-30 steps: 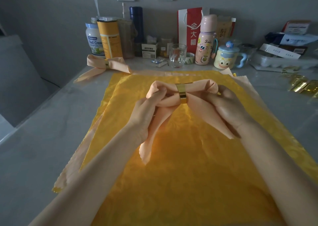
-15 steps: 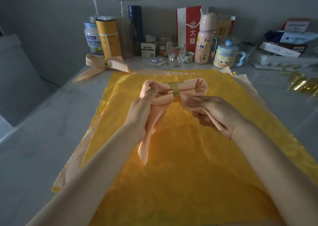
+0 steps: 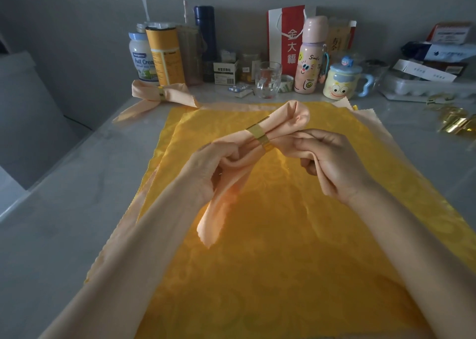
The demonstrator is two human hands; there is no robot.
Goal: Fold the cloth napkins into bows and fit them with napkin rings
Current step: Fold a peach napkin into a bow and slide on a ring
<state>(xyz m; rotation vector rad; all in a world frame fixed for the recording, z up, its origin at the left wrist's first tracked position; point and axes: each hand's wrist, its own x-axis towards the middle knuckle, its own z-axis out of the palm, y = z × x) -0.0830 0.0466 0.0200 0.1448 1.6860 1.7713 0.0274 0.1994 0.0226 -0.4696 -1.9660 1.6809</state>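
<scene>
Napkin: the peach napkin (image 3: 291, 118) is held in the air above the middle of the yellow cloth (image 3: 270, 235). It is already gathered into a bow and tilts up to the right, with 1 tail hanging down.
Ring: the gold ring (image 3: 258, 135) sits around the bow's waist, slightly askew.
Left hand: the left hand (image 3: 206, 168) has its fingers curled round the left loop and the top of the hanging tail.
Right hand: the right hand (image 3: 332, 163) pinches the fabric just below the right loop.
Risk 1: uneven pulling by the 2 hands could drag fabric through the ring and shrink 1 loop.
Risk 2: the ring's tilt suggests a loose fit, so it may slide off-centre.
Risk 3: the left loop is squeezed and may crease flat.
Surroundings: 1 finished bow (image 3: 159, 95) lies at the far left of the table (image 3: 64, 209). Spare rings (image 3: 456, 123) lie far right.
</scene>
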